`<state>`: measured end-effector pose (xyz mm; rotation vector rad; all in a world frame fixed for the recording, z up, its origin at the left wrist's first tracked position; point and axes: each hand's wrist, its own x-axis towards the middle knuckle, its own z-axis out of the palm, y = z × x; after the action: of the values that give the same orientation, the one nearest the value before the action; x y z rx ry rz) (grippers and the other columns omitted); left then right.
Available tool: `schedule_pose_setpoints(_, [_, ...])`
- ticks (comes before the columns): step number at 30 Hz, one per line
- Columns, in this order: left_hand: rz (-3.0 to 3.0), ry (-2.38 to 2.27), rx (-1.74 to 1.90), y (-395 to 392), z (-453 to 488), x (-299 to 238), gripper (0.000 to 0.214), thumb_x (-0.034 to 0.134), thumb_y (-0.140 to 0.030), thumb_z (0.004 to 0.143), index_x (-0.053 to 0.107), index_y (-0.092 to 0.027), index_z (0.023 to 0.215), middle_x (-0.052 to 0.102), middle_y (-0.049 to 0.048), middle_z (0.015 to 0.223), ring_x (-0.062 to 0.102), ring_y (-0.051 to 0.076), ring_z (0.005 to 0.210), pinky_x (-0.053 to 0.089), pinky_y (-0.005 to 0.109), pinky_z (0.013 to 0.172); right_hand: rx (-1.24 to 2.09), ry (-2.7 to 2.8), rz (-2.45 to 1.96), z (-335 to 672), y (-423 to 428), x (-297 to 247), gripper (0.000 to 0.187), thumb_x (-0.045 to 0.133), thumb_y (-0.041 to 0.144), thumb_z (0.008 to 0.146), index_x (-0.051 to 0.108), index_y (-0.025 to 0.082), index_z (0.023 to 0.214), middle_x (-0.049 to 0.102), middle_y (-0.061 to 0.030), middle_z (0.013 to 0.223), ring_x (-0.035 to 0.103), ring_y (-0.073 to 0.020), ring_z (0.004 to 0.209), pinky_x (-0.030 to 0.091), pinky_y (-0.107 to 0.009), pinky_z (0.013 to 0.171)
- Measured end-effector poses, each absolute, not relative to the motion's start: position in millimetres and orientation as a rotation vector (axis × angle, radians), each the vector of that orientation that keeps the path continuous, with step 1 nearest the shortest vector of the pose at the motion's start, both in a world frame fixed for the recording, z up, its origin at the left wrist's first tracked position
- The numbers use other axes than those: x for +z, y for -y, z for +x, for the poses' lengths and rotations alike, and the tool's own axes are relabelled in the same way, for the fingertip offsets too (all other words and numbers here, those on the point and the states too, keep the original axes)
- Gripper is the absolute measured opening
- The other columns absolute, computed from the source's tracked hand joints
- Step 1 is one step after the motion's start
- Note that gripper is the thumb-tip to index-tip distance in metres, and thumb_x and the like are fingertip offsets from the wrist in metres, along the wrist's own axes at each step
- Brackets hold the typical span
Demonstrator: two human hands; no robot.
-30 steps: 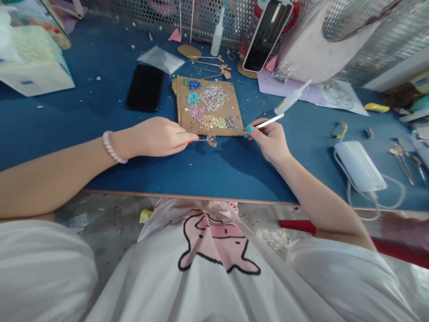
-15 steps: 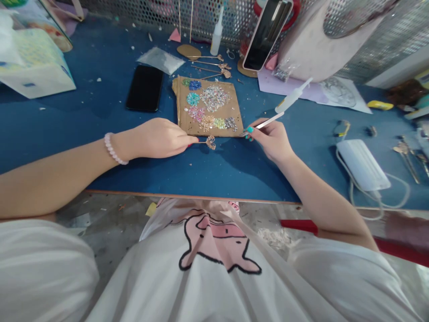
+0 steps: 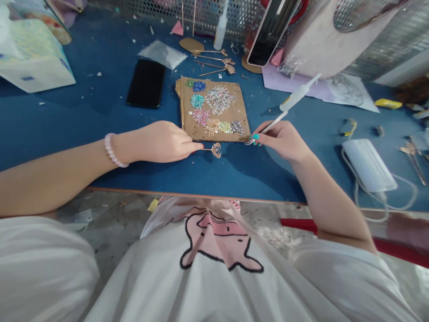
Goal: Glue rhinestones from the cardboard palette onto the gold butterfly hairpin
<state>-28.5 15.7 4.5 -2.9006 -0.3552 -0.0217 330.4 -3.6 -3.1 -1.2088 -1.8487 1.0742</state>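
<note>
My left hand (image 3: 164,142) is closed, its thumb and finger pinching the thin stem of a gold hairpin (image 3: 216,150). The hairpin's openwork, heart-like head points right, just in front of a cardboard piece (image 3: 243,112). On that cardboard lie small heaps of rhinestones (image 3: 220,99) in several colours. With my right hand (image 3: 281,138) I grip white-handled tweezers (image 3: 275,121). Their tips are near the cardboard's front right corner; I cannot tell whether they hold a stone. Just beyond the tweezers' back end is a white glue bottle (image 3: 295,98).
Behind the cardboard lie several gold hairpins (image 3: 214,61) and a second glue bottle (image 3: 220,33). A black phone (image 3: 146,83) and tissue box (image 3: 36,58) are on the left. To the right are a white power bank (image 3: 368,165) with a cable and a propped phone (image 3: 271,33).
The view has shifted slightly, moving the scene a little right. The tweezers' tips have come forward from the cardboard's corner. My left hand still pinches the hairpin.
</note>
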Motion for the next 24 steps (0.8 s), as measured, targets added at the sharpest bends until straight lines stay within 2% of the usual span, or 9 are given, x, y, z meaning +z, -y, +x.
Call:
schedule_pose_setpoints(7, [-2.903,0.325,0.007,-11.1,-28.6,7.4,0.049,0.028,-0.021,0.107,0.071,-0.019,0.131,0.075,0.0073,0.083,0.072,0.020,0.077,0.050,0.032,0.069,1.235,1.874,-1.215,335.5,9.2,9.9,0.042,0.086,0.056,0.074,0.074,0.016,0.082,0.071,-0.0021,0.066,0.061,-0.0096,0.057,0.046,-0.022,0.050])
schedule_pose_setpoints(10, [-2.908,0.298,-0.026,-8.4,-29.3,7.8,0.048,0.029,-0.021,0.108,0.072,-0.019,0.130,0.075,0.0077,0.083,0.072,0.021,0.077,0.050,0.032,0.068,1.293,1.925,-1.254,338.6,12.2,17.8,0.046,0.086,0.060,0.071,0.074,0.017,0.083,0.071,-0.0024,0.067,0.061,-0.0099,0.058,0.046,-0.023,0.051])
schedule_pose_setpoints(17, [-2.969,0.258,-0.092,-4.8,-29.8,9.8,0.046,0.031,-0.022,0.108,0.069,-0.019,0.134,0.078,0.0092,0.091,0.073,0.021,0.081,0.051,0.031,0.071,1.361,2.074,-1.387,340.5,19.7,35.9,0.046,0.081,0.063,0.076,0.074,0.019,0.084,0.073,-0.0036,0.076,0.066,-0.0141,0.070,0.052,-0.029,0.065])
schedule_pose_setpoints(24, [-2.973,0.277,-0.010,-1.0,-27.1,13.3,0.048,0.029,-0.021,0.108,0.070,-0.019,0.133,0.077,0.0094,0.089,0.073,0.021,0.082,0.052,0.032,0.070,1.368,2.143,-1.381,342.4,17.9,35.1,0.046,0.077,0.064,0.077,0.075,0.019,0.084,0.073,-0.0038,0.078,0.065,-0.0152,0.071,0.050,-0.030,0.066])
